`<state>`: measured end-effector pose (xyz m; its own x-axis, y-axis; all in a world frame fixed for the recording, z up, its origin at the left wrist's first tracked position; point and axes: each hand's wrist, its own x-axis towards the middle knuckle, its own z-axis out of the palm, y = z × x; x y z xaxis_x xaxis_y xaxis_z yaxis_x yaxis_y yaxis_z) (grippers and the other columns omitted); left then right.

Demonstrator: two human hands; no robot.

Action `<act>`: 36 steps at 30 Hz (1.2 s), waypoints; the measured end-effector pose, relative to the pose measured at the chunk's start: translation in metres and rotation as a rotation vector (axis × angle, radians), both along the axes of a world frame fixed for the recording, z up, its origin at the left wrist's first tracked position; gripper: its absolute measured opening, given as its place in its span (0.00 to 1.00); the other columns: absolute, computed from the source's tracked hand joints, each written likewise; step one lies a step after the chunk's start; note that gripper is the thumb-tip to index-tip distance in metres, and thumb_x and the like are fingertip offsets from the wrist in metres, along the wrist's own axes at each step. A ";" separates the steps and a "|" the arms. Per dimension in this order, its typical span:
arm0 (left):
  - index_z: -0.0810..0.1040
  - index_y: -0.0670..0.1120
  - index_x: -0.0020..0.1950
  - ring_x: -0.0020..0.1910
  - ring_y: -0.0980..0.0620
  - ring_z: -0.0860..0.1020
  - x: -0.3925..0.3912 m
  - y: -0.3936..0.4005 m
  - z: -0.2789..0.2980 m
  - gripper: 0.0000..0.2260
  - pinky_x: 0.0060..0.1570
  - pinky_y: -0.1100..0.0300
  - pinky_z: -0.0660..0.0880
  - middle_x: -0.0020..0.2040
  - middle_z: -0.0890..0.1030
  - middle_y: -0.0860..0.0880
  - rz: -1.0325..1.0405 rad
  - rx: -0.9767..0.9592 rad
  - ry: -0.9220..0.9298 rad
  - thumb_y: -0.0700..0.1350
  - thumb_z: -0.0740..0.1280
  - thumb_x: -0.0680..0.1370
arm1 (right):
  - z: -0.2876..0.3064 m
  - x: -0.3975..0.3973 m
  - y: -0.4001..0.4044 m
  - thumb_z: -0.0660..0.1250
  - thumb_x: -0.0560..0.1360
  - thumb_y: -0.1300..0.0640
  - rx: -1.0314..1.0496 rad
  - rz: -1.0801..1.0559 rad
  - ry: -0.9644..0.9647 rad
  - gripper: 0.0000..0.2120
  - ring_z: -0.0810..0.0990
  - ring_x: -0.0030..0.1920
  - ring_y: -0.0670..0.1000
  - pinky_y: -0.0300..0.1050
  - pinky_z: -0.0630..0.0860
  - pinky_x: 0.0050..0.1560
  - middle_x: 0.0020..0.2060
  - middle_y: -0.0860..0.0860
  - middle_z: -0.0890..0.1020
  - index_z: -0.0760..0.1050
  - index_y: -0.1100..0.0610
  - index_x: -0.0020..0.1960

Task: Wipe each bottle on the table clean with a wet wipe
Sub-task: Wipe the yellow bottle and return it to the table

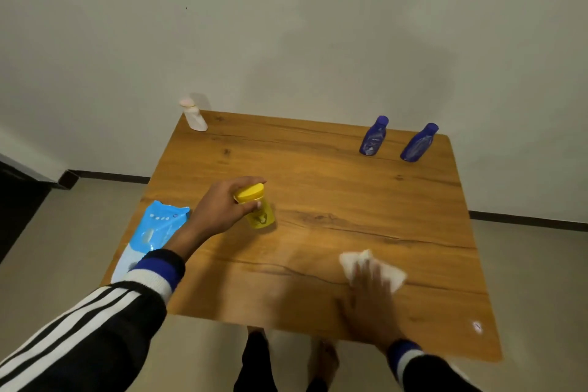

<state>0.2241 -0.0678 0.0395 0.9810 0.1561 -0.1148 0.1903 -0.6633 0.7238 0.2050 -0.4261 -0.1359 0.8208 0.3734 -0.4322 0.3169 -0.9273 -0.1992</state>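
A yellow bottle [260,216] with a yellow cap stands on the wooden table [318,188] left of centre. My left hand [222,210] is wrapped around its cap and upper body. A crumpled white wet wipe [351,259] lies on the table near the front right, and my right hand [370,302], blurred, rests flat on it with its fingers spread. Two blue bottles [374,136] [419,143] stand at the far right. A white bottle [194,115] stands at the far left corner.
A light blue wet wipe pack [152,232] lies at the table's left edge, partly under my left forearm. A plain wall runs behind the table. The floor and my legs show below the front edge.
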 end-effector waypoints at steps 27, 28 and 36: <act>0.78 0.57 0.67 0.54 0.61 0.80 -0.095 0.057 0.005 0.22 0.45 0.75 0.73 0.60 0.82 0.56 0.281 -0.014 0.043 0.47 0.75 0.75 | -0.005 0.027 0.185 0.55 0.78 0.37 0.119 0.737 -0.070 0.38 0.47 0.80 0.59 0.62 0.47 0.76 0.80 0.56 0.49 0.48 0.55 0.80; 0.78 0.58 0.67 0.51 0.64 0.80 -0.097 0.061 0.007 0.21 0.43 0.77 0.72 0.58 0.83 0.57 0.291 0.001 0.042 0.47 0.75 0.75 | -0.003 0.050 0.201 0.54 0.79 0.37 0.095 0.592 -0.053 0.38 0.45 0.80 0.59 0.61 0.46 0.76 0.80 0.55 0.47 0.47 0.55 0.80; 0.80 0.60 0.64 0.48 0.66 0.79 -0.090 0.115 0.020 0.20 0.41 0.76 0.72 0.52 0.83 0.58 0.284 -0.022 0.027 0.47 0.76 0.74 | -0.015 -0.061 0.188 0.57 0.76 0.36 0.295 0.752 -0.061 0.38 0.61 0.76 0.61 0.66 0.56 0.74 0.77 0.58 0.62 0.58 0.57 0.78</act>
<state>0.1341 0.0473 0.0597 0.8950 0.4213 -0.1464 0.3853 -0.5650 0.7296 0.1441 -0.2380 -0.1511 0.3238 0.9264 -0.1923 0.8529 -0.3738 -0.3644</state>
